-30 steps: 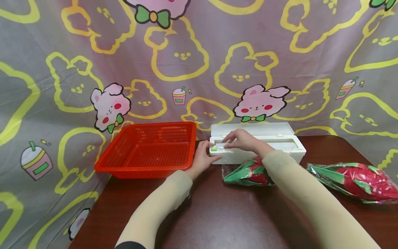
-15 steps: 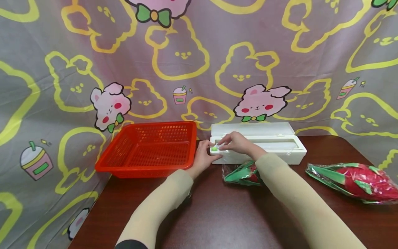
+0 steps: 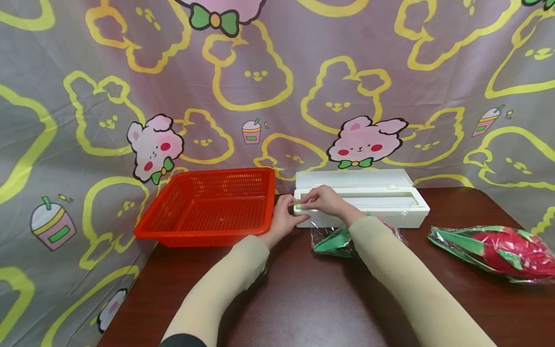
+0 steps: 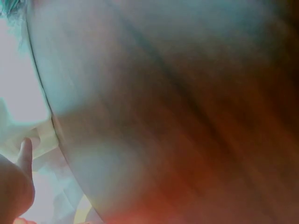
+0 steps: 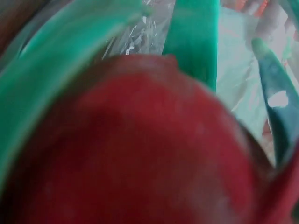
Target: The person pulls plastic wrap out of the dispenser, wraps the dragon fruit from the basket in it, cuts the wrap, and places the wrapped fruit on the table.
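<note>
A long white cling film dispenser [image 3: 386,220] sits at the back of the table, its lid [image 3: 347,178] raised. My left hand [image 3: 283,218] grips the dispenser's left end, thumb along the front. At that same end, my right hand [image 3: 326,200] pinches the small green slide cutter [image 3: 298,206]. A film-wrapped dragon fruit [image 3: 333,244], red with green leaves, lies in front of the dispenser, partly hidden under my right forearm; the dragon fruit [image 5: 140,154] fills the right wrist view. The left wrist view shows a finger [image 4: 26,154] against the dispenser's pale end.
A red plastic basket [image 3: 208,236] stands to the left of the dispenser, close to my left wrist. Another film-wrapped dragon fruit [image 3: 498,248] lies at the right side of the dark wooden table [image 3: 295,299]. A patterned curtain [image 3: 277,86] hangs behind.
My right hand has slid left along the dispenser's front, up to the green slide cutter. The left hand keeps its hold on the left end.
</note>
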A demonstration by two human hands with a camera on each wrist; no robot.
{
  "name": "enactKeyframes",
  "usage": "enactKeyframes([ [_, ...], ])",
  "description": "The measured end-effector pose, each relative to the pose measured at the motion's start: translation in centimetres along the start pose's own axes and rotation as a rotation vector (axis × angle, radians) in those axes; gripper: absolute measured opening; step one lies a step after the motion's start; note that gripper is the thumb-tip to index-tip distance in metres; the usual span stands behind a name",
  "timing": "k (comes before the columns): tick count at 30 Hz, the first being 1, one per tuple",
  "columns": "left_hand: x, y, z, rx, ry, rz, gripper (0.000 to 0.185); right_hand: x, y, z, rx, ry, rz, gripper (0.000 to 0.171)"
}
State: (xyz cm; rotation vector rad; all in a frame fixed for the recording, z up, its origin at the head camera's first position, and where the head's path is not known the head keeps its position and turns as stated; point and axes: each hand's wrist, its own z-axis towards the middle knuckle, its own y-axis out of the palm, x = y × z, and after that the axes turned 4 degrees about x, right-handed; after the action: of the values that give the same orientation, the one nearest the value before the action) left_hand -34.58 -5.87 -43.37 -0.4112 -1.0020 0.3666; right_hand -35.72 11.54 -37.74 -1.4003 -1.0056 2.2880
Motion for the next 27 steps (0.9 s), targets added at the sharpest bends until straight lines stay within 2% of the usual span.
enactKeyframes([
  [5, 0.1, -0.1, 0.1, -0.008, -0.028, -0.008, 0.036, -0.2, 0.2, 0.0, 0.004, 0.018, 0.006, 0.012],
  [13, 0.0, -0.4, -0.1, -0.012, -0.066, -0.028, 0.036, 0.3, 0.1, -0.1, 0.015, 0.042, -0.062, 0.010],
  [18, -0.1, -0.4, -0.1, -0.024, -0.093, -0.038, 0.036, 0.2, -0.5, -0.2, -0.017, 0.053, -0.110, 0.010],
  [27, 0.2, -0.1, 0.0, -0.004, -0.092, -0.061, 0.037, -1.2, -2.2, 0.4, -0.138, 0.005, -0.261, 0.008],
])
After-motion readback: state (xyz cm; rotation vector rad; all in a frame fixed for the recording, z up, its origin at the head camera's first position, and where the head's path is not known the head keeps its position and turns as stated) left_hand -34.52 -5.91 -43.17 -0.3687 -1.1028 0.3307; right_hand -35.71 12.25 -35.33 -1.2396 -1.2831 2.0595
